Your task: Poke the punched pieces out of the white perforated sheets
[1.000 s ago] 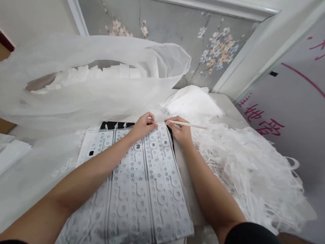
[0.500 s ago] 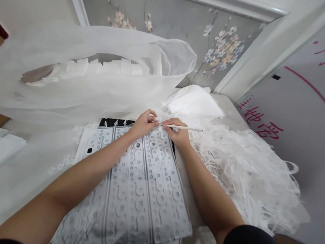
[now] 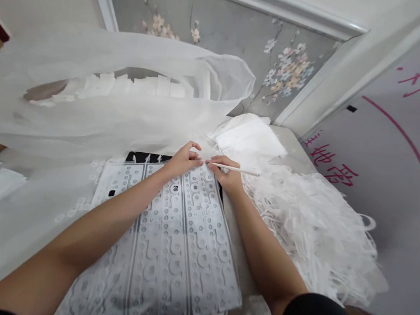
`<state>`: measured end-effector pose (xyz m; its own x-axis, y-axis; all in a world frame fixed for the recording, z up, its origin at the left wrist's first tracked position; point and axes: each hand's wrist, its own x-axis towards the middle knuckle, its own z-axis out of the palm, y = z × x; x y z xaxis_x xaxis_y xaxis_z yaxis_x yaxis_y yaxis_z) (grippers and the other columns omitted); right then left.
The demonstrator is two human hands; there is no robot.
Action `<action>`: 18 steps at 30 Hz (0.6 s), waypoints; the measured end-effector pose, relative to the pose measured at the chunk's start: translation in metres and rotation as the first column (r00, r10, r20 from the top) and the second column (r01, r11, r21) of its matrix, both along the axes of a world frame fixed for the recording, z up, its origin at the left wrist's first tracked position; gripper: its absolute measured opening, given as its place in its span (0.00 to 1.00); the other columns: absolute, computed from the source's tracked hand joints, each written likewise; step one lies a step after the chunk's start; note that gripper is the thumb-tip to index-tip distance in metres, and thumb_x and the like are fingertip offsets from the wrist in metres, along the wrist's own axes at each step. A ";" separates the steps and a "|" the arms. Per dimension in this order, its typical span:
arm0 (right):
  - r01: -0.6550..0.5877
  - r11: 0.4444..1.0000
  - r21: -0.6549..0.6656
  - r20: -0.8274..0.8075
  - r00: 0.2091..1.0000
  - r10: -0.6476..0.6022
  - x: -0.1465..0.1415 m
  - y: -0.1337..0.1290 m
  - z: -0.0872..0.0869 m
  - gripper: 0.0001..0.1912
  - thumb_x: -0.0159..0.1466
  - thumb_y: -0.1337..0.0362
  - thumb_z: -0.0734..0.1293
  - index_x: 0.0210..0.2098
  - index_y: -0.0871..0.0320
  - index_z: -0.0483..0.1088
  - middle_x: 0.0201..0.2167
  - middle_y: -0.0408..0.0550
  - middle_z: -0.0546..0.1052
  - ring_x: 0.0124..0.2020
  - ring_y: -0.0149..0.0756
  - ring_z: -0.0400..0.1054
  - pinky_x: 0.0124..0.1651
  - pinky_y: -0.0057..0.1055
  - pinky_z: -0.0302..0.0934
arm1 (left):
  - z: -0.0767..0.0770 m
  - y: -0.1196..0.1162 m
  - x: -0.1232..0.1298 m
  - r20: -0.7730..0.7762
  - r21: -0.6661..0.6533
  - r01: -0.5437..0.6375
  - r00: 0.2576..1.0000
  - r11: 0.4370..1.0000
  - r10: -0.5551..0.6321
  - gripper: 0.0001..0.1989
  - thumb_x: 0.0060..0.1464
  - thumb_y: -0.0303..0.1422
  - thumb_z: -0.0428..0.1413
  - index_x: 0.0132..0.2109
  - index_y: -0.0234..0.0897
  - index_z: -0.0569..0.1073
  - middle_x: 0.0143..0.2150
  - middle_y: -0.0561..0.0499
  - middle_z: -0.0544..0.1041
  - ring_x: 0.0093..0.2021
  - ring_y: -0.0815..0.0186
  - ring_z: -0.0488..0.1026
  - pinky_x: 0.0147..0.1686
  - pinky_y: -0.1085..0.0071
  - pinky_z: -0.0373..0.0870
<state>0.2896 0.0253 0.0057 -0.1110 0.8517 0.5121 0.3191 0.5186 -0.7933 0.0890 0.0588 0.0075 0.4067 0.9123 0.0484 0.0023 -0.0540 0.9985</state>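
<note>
Both hands meet over the far edge of a patterned grey-white sheet [image 3: 168, 254] printed with columns of circles and hook shapes. My right hand [image 3: 230, 174] is closed around a thin white stick [image 3: 242, 171], which points out to the right. My left hand [image 3: 184, 160] is pinched close beside it, thumb and index fingertip together. Whatever sits between the left fingertips is too small to make out. Under the sheet's far edge a black board [image 3: 139, 157] shows, with several small pointed white pieces along it.
At the right lies a heap of tangled white strips [image 3: 311, 230], with folded white cloth [image 3: 252, 136] behind it. A big translucent white bag [image 3: 124, 112] holding white pieces stands at the back left. A board with red writing [image 3: 395, 163] rises at the right.
The view has shifted slightly. The white stick's outer end has tilted a little lower, and the left index finger looks slightly more raised. Both hands stay at the same spot on the sheet.
</note>
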 end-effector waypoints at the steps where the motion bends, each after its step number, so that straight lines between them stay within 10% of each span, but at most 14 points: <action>1: -0.004 1.000 -0.018 0.000 1.000 0.004 0.000 -0.001 0.001 0.08 0.61 0.57 0.73 0.35 0.54 0.79 0.37 0.49 0.82 0.40 0.41 0.76 0.47 0.39 0.71 | 0.000 0.000 0.000 0.009 0.000 0.005 1.000 1.000 -0.005 0.23 0.50 0.35 0.65 0.48 0.42 0.62 0.26 0.61 0.69 0.23 0.74 0.62 0.26 0.76 0.57; 18: -0.052 0.990 -0.130 -0.045 0.998 0.046 0.001 -0.001 0.008 0.07 0.61 0.59 0.73 0.35 0.56 0.80 0.35 0.48 0.83 0.38 0.39 0.76 0.45 0.37 0.69 | -0.001 0.000 0.000 0.038 0.020 0.030 0.999 0.999 -0.031 0.22 0.51 0.36 0.65 0.46 0.42 0.60 0.26 0.61 0.70 0.22 0.74 0.62 0.25 0.77 0.56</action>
